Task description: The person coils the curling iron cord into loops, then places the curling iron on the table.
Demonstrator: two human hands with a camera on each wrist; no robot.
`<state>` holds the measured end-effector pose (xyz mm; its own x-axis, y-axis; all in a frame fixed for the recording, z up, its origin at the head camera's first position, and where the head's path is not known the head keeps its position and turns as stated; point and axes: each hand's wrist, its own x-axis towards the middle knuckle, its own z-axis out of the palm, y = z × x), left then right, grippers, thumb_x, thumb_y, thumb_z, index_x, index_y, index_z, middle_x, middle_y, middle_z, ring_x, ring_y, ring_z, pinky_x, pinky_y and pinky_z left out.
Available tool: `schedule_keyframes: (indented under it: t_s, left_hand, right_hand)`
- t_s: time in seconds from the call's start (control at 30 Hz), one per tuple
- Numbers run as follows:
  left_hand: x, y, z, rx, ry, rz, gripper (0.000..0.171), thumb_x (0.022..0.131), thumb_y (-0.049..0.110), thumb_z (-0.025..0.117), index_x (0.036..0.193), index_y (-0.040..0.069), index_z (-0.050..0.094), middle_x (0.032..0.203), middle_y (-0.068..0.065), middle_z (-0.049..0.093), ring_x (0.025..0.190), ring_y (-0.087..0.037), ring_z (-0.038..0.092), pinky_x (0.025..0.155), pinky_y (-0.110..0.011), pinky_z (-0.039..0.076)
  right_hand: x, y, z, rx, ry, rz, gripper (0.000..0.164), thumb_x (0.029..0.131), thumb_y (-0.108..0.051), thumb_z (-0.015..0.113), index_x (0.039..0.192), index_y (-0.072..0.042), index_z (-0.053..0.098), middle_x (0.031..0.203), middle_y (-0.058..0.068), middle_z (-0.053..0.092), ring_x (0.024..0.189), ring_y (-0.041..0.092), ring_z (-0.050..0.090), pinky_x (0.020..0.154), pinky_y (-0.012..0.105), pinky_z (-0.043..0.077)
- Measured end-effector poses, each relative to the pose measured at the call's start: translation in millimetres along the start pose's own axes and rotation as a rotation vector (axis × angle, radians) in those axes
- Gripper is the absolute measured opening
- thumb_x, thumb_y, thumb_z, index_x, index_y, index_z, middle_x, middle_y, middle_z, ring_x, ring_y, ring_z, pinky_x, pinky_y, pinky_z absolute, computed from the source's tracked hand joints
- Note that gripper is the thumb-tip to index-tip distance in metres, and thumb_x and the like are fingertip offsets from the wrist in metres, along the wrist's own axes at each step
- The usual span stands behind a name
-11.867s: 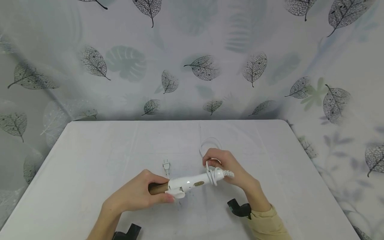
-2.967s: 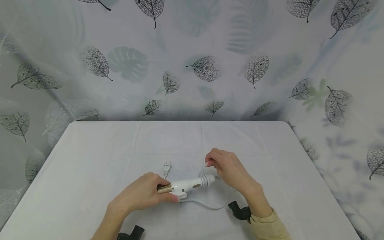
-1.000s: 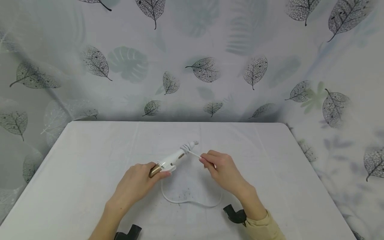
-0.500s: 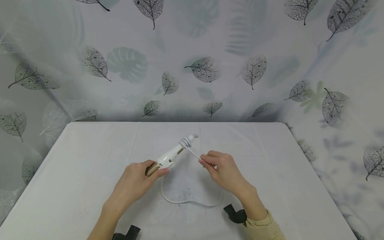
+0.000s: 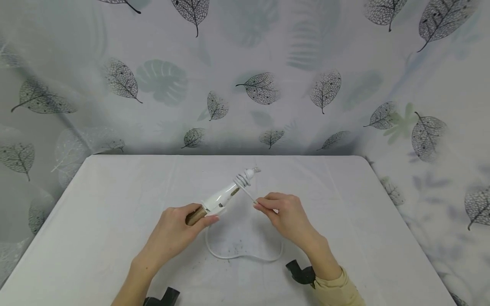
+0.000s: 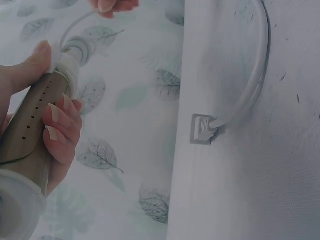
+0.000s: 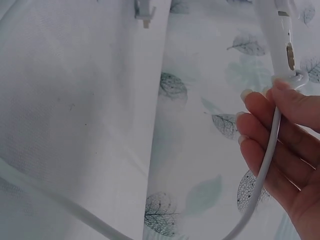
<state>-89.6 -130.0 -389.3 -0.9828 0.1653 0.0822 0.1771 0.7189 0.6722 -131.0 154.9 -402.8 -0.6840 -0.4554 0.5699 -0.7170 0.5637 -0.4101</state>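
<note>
My left hand [image 5: 172, 229] grips the gold barrel of a white-handled curling iron [image 5: 221, 198], held at a slant with its handle end pointing away to the right. In the left wrist view, fingers and thumb curl round the barrel [image 6: 31, 117], which has a row of small dark holes. Several turns of white cord [image 5: 242, 179] circle the handle near its end. My right hand [image 5: 287, 216] pinches the cord a short way from these turns, between thumb and fingers; beyond that grip the cord runs down across the palm in the right wrist view.
The cord's slack [image 5: 245, 256] curves over the white table [image 5: 115, 204] in front of me. Its plug [image 6: 203, 129] lies on the table, hidden in the head view. A leaf-patterned cloth [image 5: 245, 114] hangs behind and beside the table.
The iron, nearly level earlier, has swung so its handle points farther away. More cord circles the handle. Over the last half second, the handle end shifts slightly right and away.
</note>
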Motion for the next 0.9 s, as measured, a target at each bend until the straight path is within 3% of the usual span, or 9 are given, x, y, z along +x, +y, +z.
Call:
schedule_keyframes:
  t_s: [0.13, 0.47, 0.67, 0.9]
  left_hand:
    - [0.0, -0.6, -0.1, -0.022, -0.019, 0.021, 0.052, 0.083, 0.064, 0.069, 0.105, 0.018, 0.073, 0.065, 0.011, 0.054, 0.054, -0.004, 0.040, 0.048, -0.023, 0.034]
    - [-2.3, -0.5, -0.3, -0.048, -0.040, 0.092, 0.041, 0.083, 0.060, 0.072, 0.097, 0.021, 0.071, 0.066, 0.015, 0.055, 0.053, 0.000, 0.040, 0.047, -0.021, 0.033]
    - [-4.4, -2.0, -1.2, -0.088, -0.079, 0.191, 0.030, 0.082, 0.059, 0.073, 0.091, 0.030, 0.066, 0.066, 0.018, 0.051, 0.057, 0.001, 0.041, 0.051, -0.020, 0.036]
    - [-5.2, -3.4, -2.1, -0.118, -0.086, 0.266, 0.036, 0.083, 0.051, 0.077, 0.106, 0.024, 0.073, 0.077, 0.019, 0.064, 0.061, 0.001, 0.051, 0.054, -0.021, 0.044]
  right_hand:
    - [0.1, 0.9, 0.2, 0.005, -0.007, -0.002, 0.017, 0.079, -0.009, 0.084, 0.094, -0.003, 0.080, 0.083, 0.002, 0.076, 0.069, 0.011, 0.070, 0.060, 0.023, 0.054]
    - [0.3, 2.4, 1.0, 0.013, 0.011, 0.003, 0.017, 0.078, -0.008, 0.085, 0.094, -0.005, 0.080, 0.085, 0.002, 0.077, 0.073, 0.011, 0.073, 0.063, 0.021, 0.054]
    - [-0.7, 5.8, 2.8, 0.005, 0.056, -0.014, 0.018, 0.071, -0.002, 0.087, 0.087, -0.006, 0.081, 0.080, 0.002, 0.076, 0.068, 0.011, 0.072, 0.060, 0.020, 0.053]
    - [-1.9, 6.7, 2.9, -0.007, 0.041, -0.010, 0.013, 0.071, 0.000, 0.086, 0.077, -0.006, 0.077, 0.078, 0.003, 0.073, 0.065, 0.010, 0.066, 0.059, 0.021, 0.052]
